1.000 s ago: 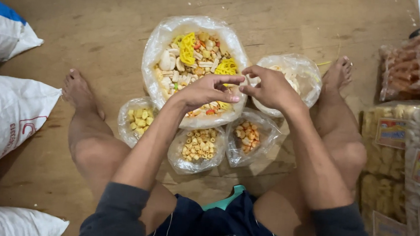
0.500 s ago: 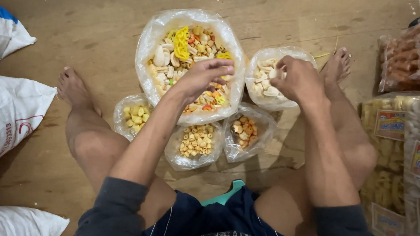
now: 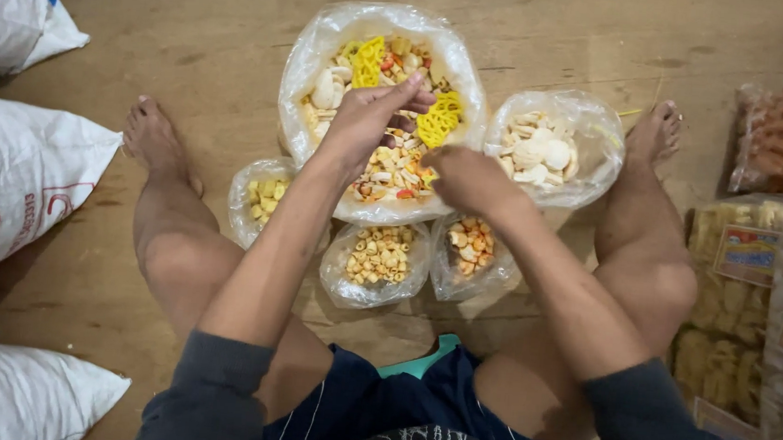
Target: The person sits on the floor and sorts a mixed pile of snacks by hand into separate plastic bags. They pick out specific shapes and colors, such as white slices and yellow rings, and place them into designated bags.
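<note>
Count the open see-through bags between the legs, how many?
5: big mixed bag at the top, white-pieces bag right, three small ones below: left, middle, right.

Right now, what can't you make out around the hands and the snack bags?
Head view only.
- Left hand: fingers curled into the big mixed bag; the hand hides any held piece.
- Right hand: palm down, hiding its fingertips and any contents.
- Orange-snack bag: its upper part is covered by the right hand.
- Packaged crackers: cut off by the right edge.
</note>
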